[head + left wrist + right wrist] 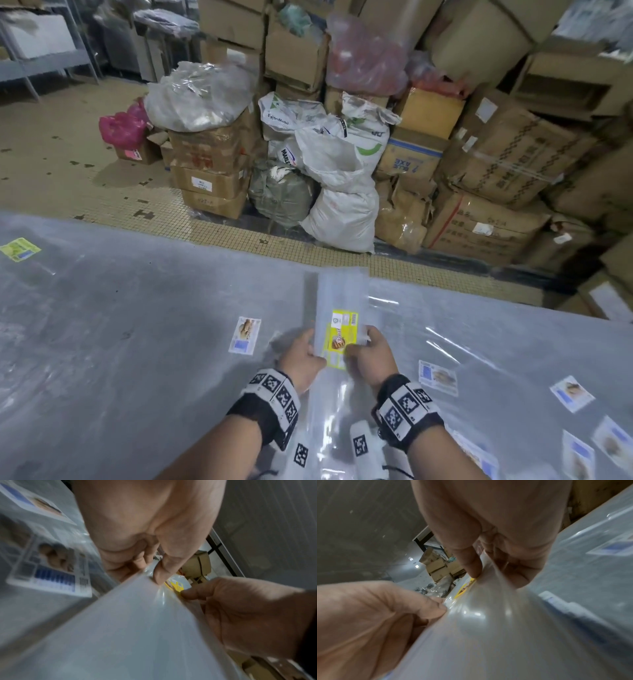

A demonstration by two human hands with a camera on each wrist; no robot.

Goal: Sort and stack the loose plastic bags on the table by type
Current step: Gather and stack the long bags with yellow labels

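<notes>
- Both hands hold one long clear bag with a yellow label point(343, 337) just above the table: the left hand point(301, 359) pinches its left edge, thumb on top and fingers curled under.
- On the other side, the right hand point(368, 356) pinches the right edge beside the label, thumb pressed on the film.
- Between the forearms the bag runs back toward the person, and its far end reaches toward the table's far edge.
- Around them the table point(137, 342) is covered with clear film, and more bags lie flat on it: a blue-and-white-labelled bag point(244, 335) just left of the left hand, several blue-labelled bags point(437, 377) spread to the right, and a yellow-green label point(20, 249) far off at the left edge.
- Beyond the table stand stacked cardboard boxes point(496, 164), white sacks point(342, 192) and a pink bag point(121, 128) on a tiled floor.
</notes>
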